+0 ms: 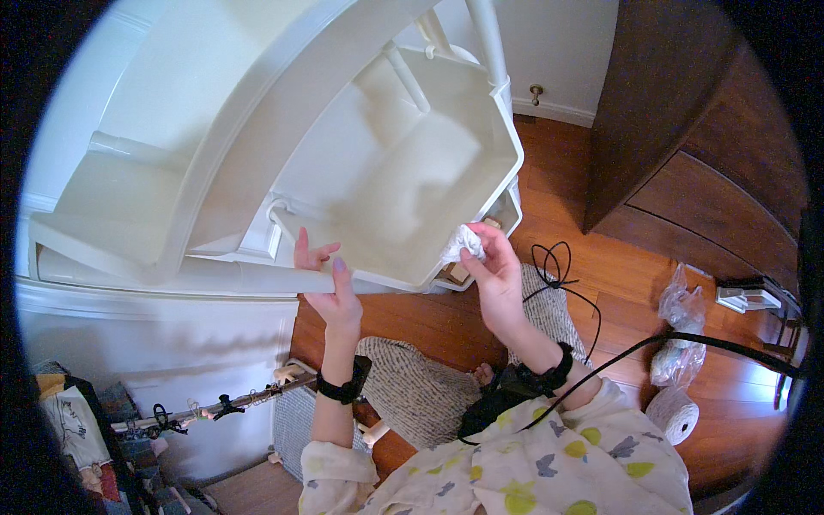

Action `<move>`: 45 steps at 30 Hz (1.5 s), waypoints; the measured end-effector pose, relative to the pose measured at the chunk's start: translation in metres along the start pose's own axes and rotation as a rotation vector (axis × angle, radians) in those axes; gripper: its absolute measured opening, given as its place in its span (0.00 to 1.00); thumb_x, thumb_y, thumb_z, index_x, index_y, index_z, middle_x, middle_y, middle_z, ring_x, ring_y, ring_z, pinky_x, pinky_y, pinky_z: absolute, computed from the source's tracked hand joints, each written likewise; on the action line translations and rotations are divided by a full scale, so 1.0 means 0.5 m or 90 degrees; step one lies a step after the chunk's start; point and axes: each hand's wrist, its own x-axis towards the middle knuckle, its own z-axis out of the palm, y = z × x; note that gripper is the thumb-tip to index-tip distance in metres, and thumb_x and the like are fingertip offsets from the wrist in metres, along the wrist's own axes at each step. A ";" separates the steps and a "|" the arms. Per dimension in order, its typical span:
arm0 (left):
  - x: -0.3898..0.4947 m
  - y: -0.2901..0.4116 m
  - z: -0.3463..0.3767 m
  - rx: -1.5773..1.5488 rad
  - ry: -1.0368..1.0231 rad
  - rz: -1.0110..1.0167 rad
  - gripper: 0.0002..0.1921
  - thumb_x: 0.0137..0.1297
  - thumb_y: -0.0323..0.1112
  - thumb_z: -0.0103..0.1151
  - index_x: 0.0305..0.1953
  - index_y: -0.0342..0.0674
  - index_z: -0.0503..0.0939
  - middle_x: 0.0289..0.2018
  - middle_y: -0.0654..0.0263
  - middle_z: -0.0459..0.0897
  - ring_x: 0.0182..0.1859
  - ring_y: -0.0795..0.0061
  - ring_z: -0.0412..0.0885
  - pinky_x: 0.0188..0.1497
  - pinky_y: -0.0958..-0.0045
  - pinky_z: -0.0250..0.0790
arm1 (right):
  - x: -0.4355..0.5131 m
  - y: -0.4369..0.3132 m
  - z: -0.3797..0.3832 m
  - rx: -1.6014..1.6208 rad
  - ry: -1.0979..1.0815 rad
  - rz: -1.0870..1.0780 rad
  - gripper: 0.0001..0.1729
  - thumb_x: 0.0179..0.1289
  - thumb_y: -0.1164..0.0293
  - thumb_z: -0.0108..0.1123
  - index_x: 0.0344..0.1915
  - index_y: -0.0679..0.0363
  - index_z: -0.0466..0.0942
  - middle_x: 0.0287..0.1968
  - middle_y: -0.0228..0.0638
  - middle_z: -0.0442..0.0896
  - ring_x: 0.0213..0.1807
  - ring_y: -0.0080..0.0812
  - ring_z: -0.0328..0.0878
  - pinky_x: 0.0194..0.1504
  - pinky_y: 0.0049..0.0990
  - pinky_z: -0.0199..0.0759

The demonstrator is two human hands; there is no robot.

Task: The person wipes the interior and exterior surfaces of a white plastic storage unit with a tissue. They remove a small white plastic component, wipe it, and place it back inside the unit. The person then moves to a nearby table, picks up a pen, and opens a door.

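Crumpled white paper or cloth (462, 245) is pinched between the thumb and fingers of my right hand (497, 273). It is at the front rim of a deep cream plastic bin (412, 199) on a white tube-framed rack. On the left, my left hand (331, 290) wraps around a horizontal white rack tube (277, 280), its thumb and fingers showing above. The bin's visible floor carries only shadows. Beneath it, a lower bin (512, 215) with some brown items inside is partly hidden by my right hand and the upper bin.
Dark wooden drawers (702, 167) stand at the right. On the wood floor lie a white roll (673, 414) and clear plastic bags (679, 335). A black cable (695, 336) runs past my right arm. At the lower left is a rod (248, 396) with hair ties and clips.
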 end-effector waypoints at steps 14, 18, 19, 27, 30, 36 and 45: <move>-0.002 0.001 -0.010 -0.015 -0.005 -0.026 0.26 0.58 0.28 0.49 0.57 0.25 0.57 0.60 0.50 0.60 0.42 0.70 0.72 0.42 0.74 0.61 | -0.068 0.041 0.025 -0.400 -0.086 -0.038 0.20 0.43 0.89 0.51 0.40 0.62 0.69 0.33 0.40 0.74 0.34 0.36 0.73 0.36 0.27 0.67; -0.003 -0.006 -0.010 -0.025 0.016 -0.001 0.26 0.57 0.27 0.49 0.57 0.26 0.58 0.59 0.50 0.61 0.42 0.69 0.73 0.43 0.74 0.61 | -0.063 0.055 0.026 -0.463 -0.126 -0.183 0.24 0.38 0.89 0.54 0.41 0.62 0.72 0.34 0.40 0.75 0.36 0.40 0.71 0.37 0.31 0.68; -0.004 -0.007 -0.009 -0.038 0.023 -0.004 0.26 0.56 0.27 0.49 0.56 0.26 0.58 0.59 0.50 0.61 0.42 0.69 0.73 0.43 0.73 0.61 | -0.061 0.057 0.024 -0.505 -0.129 -0.230 0.24 0.37 0.89 0.54 0.40 0.62 0.73 0.34 0.39 0.75 0.36 0.41 0.71 0.37 0.31 0.68; -0.005 -0.007 -0.014 -0.015 0.022 -0.006 0.25 0.56 0.26 0.50 0.56 0.27 0.59 0.59 0.48 0.61 0.40 0.68 0.74 0.48 0.68 0.62 | -0.059 0.062 0.026 -0.502 -0.160 -0.228 0.22 0.33 0.88 0.57 0.36 0.62 0.78 0.29 0.38 0.73 0.34 0.40 0.70 0.35 0.31 0.67; -0.004 -0.008 -0.013 -0.007 0.022 -0.005 0.26 0.55 0.26 0.51 0.55 0.26 0.59 0.58 0.46 0.62 0.39 0.68 0.75 0.51 0.65 0.60 | -0.055 0.067 0.048 -0.488 -0.132 -0.224 0.17 0.37 0.86 0.59 0.33 0.63 0.78 0.26 0.36 0.72 0.30 0.36 0.69 0.31 0.26 0.64; -0.003 -0.008 -0.012 0.006 0.027 0.021 0.26 0.54 0.26 0.51 0.56 0.25 0.60 0.55 0.47 0.67 0.38 0.69 0.76 0.63 0.56 0.45 | -0.047 0.065 0.072 -0.471 -0.108 -0.261 0.13 0.38 0.85 0.62 0.29 0.63 0.78 0.25 0.33 0.72 0.30 0.31 0.69 0.29 0.23 0.63; 0.005 0.000 -0.014 0.022 0.032 0.037 0.26 0.55 0.29 0.51 0.55 0.25 0.62 0.54 0.49 0.69 0.36 0.71 0.77 0.65 0.55 0.41 | -0.043 0.070 0.079 -0.542 -0.130 -0.250 0.11 0.35 0.84 0.63 0.26 0.64 0.78 0.26 0.35 0.73 0.32 0.34 0.70 0.32 0.26 0.65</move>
